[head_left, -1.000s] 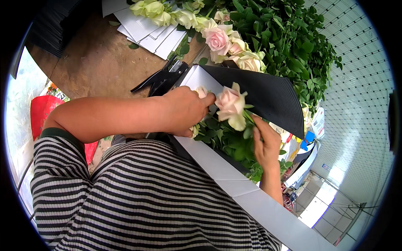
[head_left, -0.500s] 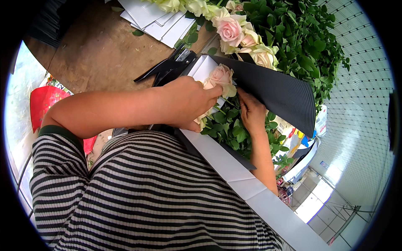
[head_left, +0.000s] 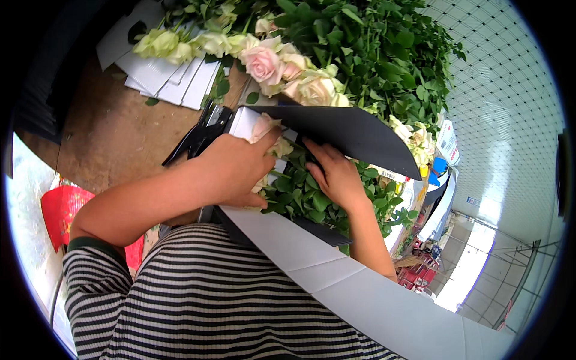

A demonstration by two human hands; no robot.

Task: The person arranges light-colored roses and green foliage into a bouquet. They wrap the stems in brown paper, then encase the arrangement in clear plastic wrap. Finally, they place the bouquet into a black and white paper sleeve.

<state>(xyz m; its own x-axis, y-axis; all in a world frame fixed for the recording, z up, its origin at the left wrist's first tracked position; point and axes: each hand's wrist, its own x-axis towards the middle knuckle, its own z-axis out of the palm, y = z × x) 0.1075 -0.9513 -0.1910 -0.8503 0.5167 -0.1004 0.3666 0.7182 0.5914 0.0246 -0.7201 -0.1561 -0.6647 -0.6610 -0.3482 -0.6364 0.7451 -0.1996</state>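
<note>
Single fisheye view: L cam of head-worn pair, looking down from above wearer's striped shirt; straight edges bend toward dark round rim. L grip & R grip near, approx. mid-frame; brown surface upper L; pale gridded backdrop farther off, R.

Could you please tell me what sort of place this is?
Probably a flower-packing workroom, though I cannot tell whether shop or farm: roses lie heaped with leafy stems, white sheets lie on a brown table, and a black sheet stands beside another bunch.
</note>
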